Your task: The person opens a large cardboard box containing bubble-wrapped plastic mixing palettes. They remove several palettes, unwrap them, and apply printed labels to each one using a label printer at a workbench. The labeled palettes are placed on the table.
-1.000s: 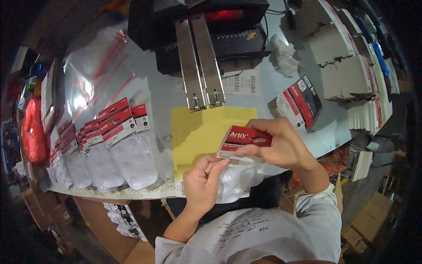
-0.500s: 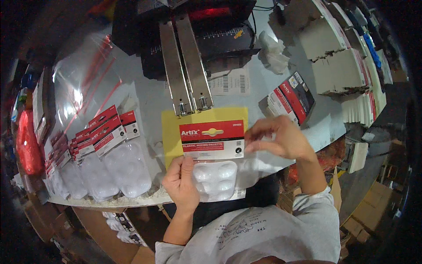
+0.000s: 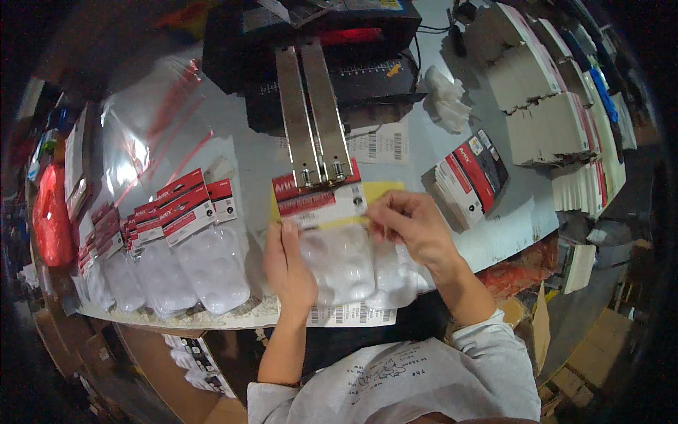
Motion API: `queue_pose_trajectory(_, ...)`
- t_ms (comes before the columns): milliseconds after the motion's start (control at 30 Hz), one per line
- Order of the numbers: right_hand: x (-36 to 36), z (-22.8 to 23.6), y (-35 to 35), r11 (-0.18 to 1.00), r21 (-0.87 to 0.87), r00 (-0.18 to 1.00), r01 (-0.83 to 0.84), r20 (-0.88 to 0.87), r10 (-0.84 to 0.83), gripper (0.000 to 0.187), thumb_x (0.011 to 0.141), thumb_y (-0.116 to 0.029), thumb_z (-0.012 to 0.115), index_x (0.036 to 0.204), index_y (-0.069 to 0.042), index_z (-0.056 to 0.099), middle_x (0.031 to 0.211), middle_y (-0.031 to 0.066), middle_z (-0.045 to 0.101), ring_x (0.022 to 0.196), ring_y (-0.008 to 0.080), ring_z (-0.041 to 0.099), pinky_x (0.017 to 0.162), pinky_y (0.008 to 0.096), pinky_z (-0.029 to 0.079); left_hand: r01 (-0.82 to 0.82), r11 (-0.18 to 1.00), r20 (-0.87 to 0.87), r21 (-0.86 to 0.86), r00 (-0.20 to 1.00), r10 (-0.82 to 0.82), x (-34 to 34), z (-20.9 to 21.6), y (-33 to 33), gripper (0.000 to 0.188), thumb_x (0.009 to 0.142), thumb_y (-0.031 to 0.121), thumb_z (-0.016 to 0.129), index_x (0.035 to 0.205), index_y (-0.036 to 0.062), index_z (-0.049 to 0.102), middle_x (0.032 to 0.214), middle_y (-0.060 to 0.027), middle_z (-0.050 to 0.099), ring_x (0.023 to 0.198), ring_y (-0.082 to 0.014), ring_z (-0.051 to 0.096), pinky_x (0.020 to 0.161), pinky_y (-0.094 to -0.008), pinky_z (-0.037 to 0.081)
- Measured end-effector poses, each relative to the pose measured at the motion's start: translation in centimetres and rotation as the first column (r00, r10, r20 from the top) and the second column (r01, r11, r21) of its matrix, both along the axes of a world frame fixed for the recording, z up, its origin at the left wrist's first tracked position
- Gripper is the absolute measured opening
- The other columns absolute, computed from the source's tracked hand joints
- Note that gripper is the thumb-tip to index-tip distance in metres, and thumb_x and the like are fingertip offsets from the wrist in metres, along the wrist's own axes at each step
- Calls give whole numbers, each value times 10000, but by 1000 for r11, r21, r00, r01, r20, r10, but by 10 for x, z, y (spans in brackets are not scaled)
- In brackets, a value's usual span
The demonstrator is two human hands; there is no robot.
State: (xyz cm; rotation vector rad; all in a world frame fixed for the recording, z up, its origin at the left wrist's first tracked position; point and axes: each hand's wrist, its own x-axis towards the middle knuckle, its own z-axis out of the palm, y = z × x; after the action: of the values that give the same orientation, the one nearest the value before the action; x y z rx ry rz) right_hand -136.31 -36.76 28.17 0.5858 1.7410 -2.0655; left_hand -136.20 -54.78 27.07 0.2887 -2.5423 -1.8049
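Observation:
A red-and-white header card (image 3: 333,206) sits under the front ends of two metal arms (image 3: 314,116) on a black machine. Below the card lies a white plastic paint palette (image 3: 337,267) in a clear bag. My left hand (image 3: 289,267) grips the lower left corner of the card and bag, thumb up. At the card's right edge, my right hand (image 3: 409,225) pinches with curled fingers. A second white palette (image 3: 395,277) shows partly from behind the first. Beneath the card is a yellow sheet (image 3: 385,191).
Several carded palettes (image 3: 212,272) overlap at the left. Clear bags (image 3: 131,131) lie behind them. A stack of header cards (image 3: 470,177), crumpled plastic (image 3: 447,100) and tall card piles (image 3: 554,127) stand to the right. The black machine (image 3: 374,42) occupies the back.
The card and bagged palette have moved forward, bringing the card's top under the metal arms. My right hand has closed onto the card's right edge. A second palette now shows.

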Motion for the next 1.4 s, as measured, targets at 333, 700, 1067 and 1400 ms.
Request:
queue_pose_trajectory(333,-15,-25,1,999,-46,978,21,-206,-30,136,824,-101,572,863,23,615,745,63,630,614,82,575,532,197,406,-16,999,50,-45,999,18,-25,-27,-9,238,939,183,393,844,3,518,659,-62,492,634,-146,438,619,-264,371)
queue_pose_trajectory(700,30,-39,135,186,964,966,190,-218,142,982,587,-463,771,1337,-14,323,1374,187,349,1288,297,317,1033,425,247,169,612,72,-773,981,-179,15,-6,-14,332,765,194,647,1005,-13,549,1275,-155,359,1159,-358,343,955,-465,288)
queue_pose_trajectory(1067,18,3,106,534,793,915,293,-394,84,559,644,-235,778,1097,17,568,1016,171,620,836,257,627,762,321,476,176,859,225,481,922,-315,32,-3,15,85,906,130,482,882,48,480,908,-151,649,778,-116,546,766,-225,398)
queue_pose_trajectory(1400,3,58,25,754,532,850,-386,-114,515,453,642,-191,778,983,44,595,798,78,623,695,92,555,631,246,461,189,865,166,465,941,-295,43,25,1,160,889,81,493,939,-50,569,855,-147,667,813,-161,625,770,-258,464)
